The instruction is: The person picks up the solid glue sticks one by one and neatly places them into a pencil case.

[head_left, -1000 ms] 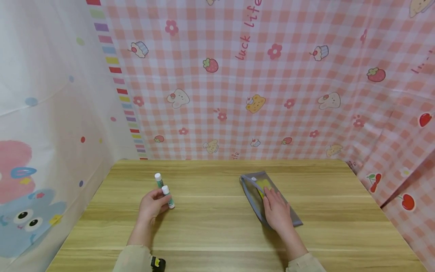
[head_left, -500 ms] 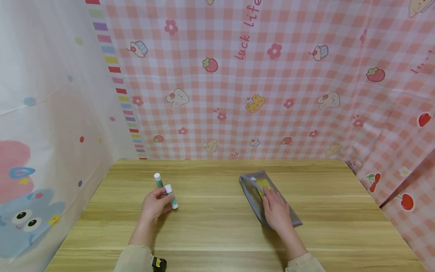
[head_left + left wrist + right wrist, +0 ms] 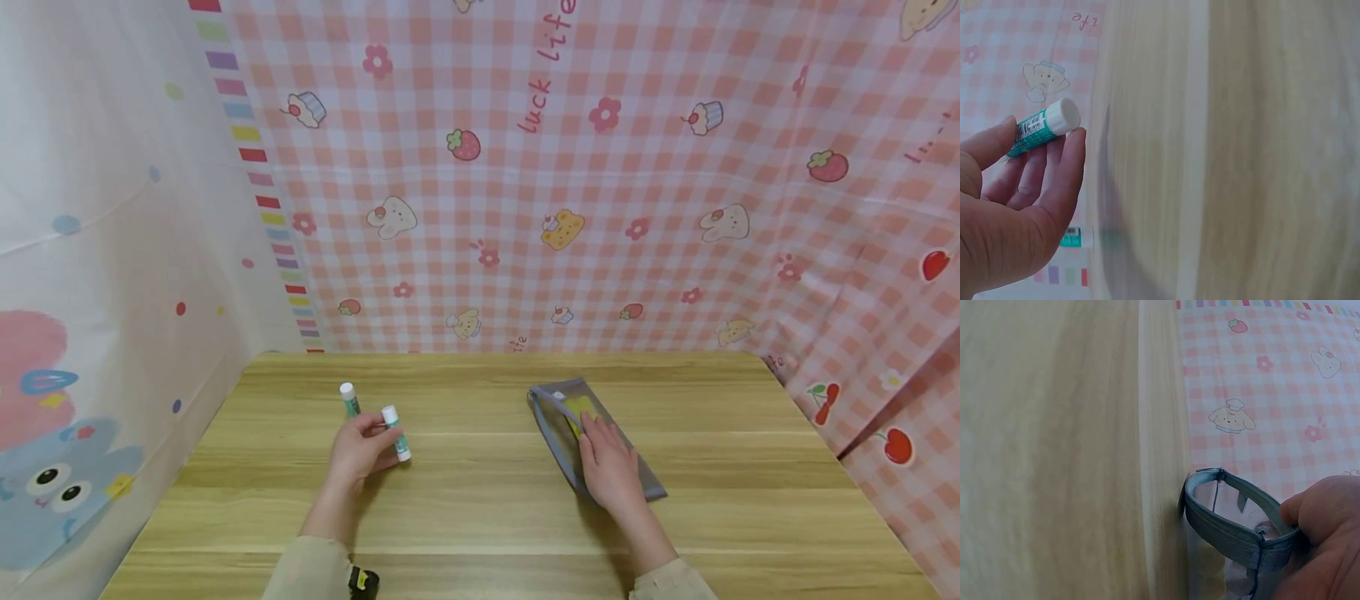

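Head view: left hand [image 3: 358, 452] grips one stick [image 3: 401, 445] between thumb and fingertips; label side shows beyond the thumb. Right hand [image 3: 611, 468] lies over the grey pouch [image 3: 564, 442] and, by the right wrist view, holds its rim [image 3: 1222, 540], which stands up in a gaping loop.

Key relation, my judgement: held stick to pouch mouth. Stick is left of the mouth, well apart across the table [image 3: 465, 500], at much the same depth. Left hand has it; right hand is the nearer to the mouth. Mouth runs along the pouch's left long side, facing the stick.

Axes: held stick near upright, top leaning left and away, lower end aimed down and a little right, so not along the line to the mouth. Left wrist view puts that lower end off the table. Both ends white; cannot tell which is the cap. Pouch long axis slants from far left to near right.

Also noted: second stick [image 3: 351, 403] upright on the table, just beyond the left hand; yellow item [image 3: 582, 407] inside the pouch, partly covered by fingers.
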`<move>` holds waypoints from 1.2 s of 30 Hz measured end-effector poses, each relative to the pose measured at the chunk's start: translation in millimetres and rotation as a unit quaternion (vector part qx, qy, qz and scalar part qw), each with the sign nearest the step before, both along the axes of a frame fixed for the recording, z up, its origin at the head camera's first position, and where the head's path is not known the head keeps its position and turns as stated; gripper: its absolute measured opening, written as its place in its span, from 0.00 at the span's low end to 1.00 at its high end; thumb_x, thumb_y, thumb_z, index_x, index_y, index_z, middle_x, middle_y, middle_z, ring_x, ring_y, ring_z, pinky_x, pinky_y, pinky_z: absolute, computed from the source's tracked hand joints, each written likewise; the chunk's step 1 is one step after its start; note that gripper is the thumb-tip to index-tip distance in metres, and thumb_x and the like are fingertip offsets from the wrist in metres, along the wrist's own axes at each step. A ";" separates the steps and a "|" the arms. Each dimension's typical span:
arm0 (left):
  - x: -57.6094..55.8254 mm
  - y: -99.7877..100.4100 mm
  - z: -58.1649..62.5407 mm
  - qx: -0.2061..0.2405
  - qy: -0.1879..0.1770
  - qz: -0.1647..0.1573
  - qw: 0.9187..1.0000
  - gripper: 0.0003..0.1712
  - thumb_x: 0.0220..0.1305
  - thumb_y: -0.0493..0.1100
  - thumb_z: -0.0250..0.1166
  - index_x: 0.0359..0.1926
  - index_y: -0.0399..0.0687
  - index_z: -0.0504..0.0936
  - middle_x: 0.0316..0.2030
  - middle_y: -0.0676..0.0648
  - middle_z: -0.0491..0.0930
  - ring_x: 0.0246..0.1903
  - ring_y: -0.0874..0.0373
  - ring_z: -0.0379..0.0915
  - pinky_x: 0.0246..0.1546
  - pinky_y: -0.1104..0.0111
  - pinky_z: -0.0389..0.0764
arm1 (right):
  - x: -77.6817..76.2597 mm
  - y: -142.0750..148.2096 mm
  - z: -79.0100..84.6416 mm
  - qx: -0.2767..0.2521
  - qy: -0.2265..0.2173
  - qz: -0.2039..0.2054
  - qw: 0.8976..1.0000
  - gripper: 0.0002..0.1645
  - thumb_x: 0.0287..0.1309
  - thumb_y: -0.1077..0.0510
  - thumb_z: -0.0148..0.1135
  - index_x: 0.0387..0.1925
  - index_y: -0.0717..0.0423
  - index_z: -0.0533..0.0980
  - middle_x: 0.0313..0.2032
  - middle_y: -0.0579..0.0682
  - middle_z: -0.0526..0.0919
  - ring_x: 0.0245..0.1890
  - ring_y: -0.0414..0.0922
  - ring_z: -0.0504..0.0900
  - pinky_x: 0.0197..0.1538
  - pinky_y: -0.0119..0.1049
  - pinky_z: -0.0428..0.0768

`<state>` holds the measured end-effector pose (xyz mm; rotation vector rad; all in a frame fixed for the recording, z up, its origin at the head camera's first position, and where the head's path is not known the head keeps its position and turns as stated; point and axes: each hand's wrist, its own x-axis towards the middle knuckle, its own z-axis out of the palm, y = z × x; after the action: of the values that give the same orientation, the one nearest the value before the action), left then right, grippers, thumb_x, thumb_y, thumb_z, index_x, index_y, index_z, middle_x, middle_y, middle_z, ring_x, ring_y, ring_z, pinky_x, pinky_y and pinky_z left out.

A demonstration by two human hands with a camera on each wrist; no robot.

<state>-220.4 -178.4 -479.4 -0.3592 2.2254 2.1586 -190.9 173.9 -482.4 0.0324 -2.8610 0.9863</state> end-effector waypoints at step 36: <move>-5.3 77.4 3.1 0.036 0.030 -0.069 0.997 0.20 0.62 0.30 0.67 0.54 0.26 0.75 0.39 0.39 0.79 0.31 0.49 0.82 0.35 0.54 0.87 | 0.5 -0.1 1.8 -0.002 -0.007 -0.001 1.000 0.27 0.77 0.58 0.40 0.71 0.64 0.63 0.69 0.69 0.61 0.70 0.69 0.54 0.64 0.77 0.46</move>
<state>-225.7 -101.1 -476.3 -0.1370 2.1250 2.1976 -190.4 173.8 -480.6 0.0230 -2.8702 0.9969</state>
